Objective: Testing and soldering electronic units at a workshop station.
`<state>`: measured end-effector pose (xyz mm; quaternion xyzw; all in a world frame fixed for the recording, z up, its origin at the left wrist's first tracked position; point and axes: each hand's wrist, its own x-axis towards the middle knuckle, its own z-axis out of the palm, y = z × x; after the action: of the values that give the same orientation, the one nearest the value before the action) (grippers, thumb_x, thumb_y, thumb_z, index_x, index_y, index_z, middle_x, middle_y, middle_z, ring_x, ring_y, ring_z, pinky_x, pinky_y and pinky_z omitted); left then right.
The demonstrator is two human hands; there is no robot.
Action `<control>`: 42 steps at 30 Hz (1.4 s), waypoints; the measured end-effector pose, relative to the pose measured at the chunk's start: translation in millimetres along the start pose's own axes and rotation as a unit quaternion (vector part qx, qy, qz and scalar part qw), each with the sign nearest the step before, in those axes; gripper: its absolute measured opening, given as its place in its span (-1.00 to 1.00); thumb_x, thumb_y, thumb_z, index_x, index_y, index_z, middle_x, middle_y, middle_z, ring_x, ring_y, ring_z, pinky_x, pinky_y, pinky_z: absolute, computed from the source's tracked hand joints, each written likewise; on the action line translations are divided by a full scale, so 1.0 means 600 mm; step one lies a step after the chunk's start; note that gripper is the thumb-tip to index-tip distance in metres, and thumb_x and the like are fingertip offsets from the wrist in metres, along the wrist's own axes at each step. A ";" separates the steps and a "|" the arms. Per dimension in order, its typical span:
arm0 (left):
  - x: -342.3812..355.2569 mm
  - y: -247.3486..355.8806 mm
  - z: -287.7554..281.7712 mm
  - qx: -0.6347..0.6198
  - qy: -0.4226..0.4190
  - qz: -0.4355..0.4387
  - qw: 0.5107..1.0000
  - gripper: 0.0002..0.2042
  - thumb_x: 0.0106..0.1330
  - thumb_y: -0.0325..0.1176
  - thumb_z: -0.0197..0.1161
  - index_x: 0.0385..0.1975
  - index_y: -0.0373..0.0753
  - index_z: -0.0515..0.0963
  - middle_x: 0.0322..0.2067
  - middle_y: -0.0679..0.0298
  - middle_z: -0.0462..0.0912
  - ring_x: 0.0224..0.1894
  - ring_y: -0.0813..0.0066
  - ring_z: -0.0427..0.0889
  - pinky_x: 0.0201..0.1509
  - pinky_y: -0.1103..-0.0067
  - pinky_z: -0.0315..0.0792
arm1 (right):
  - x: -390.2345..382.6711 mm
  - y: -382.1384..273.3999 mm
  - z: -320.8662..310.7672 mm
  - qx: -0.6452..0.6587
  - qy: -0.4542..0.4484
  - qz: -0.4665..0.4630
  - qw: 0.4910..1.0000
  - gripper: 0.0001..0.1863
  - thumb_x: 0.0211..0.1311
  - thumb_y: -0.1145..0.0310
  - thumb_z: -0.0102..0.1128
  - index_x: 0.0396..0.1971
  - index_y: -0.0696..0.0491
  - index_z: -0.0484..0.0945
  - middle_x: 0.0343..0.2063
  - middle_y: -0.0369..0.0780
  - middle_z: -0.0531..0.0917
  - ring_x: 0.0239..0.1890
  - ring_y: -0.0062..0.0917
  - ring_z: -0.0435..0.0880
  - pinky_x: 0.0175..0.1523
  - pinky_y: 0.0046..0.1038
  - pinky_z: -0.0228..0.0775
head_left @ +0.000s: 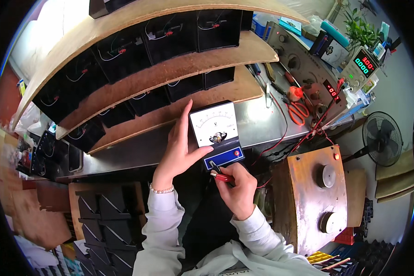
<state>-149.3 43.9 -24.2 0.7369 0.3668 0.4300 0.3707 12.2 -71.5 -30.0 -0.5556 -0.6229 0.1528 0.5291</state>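
An analog voltmeter (215, 120) with a white dial, a black case and a blue terminal strip stands tilted at the bench's front edge. My left hand (179, 149) grips its left side, thumb across the lower front and fingers stretched up along the case. The mechanism shows through an opening below the scale. My right hand (238, 186) is closed around a red test lead (222, 177); a black tip beside it reaches the left terminal on the blue strip. A red terminal (237, 153) sits at the strip's right end. Fingers partly hide the lead.
Wooden shelves (170, 62) of black meter cases rise behind. Orange-handled scissors (298, 113), tools and red wires lie on the right of the metal bench, by a power supply (361, 69). A wooden box with two knobs (315, 193) stands right; black cases (106, 225) sit lower left.
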 end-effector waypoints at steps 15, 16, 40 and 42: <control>0.001 0.030 0.008 -0.110 -0.006 0.002 0.994 0.02 0.13 -0.67 0.35 0.52 -0.12 -0.21 0.33 0.00 0.21 0.32 0.26 0.35 0.32 0.37 0.36 | 0.026 0.040 -0.087 0.059 0.032 0.034 0.997 -0.79 -0.02 0.59 0.48 -0.45 0.19 0.55 -0.53 -0.14 0.55 -0.50 -0.39 0.58 -0.40 -0.46 0.39; 0.001 0.036 0.008 -0.123 -0.017 -0.007 0.992 0.02 0.15 -0.70 0.32 0.52 -0.09 -0.23 0.33 0.01 0.20 0.32 0.27 0.35 0.32 0.36 0.38 | 0.034 0.041 -0.087 0.057 0.040 0.041 0.997 -0.79 -0.02 0.59 0.48 -0.45 0.19 0.55 -0.53 -0.14 0.55 -0.50 -0.39 0.58 -0.40 -0.46 0.39; 0.000 0.039 0.009 -0.177 -0.025 -0.060 0.982 0.03 0.09 -0.70 0.39 0.51 -0.10 -0.14 0.28 0.06 0.29 0.28 0.31 0.40 0.31 0.38 0.38 | 0.078 -0.013 -0.067 -0.052 -0.001 -0.026 0.998 -0.36 -0.07 0.38 0.55 0.07 0.18 0.49 0.05 -0.05 0.54 0.03 -0.16 0.57 0.06 -0.34 0.51; -0.003 0.039 0.007 -0.174 -0.024 -0.060 0.983 0.03 0.10 -0.70 0.39 0.51 -0.10 -0.15 0.28 0.05 0.29 0.28 0.30 0.41 0.30 0.38 0.39 | 0.073 -0.016 -0.058 -0.023 -0.018 -0.010 1.000 -0.35 -0.05 0.39 0.51 0.08 0.23 0.45 0.07 -0.01 0.52 0.05 -0.08 0.53 0.10 -0.23 0.46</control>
<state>-140.8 30.9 -6.1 0.6484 0.3206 0.4464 0.5268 43.4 -51.2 12.7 -0.5585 -0.6411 0.1430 0.5065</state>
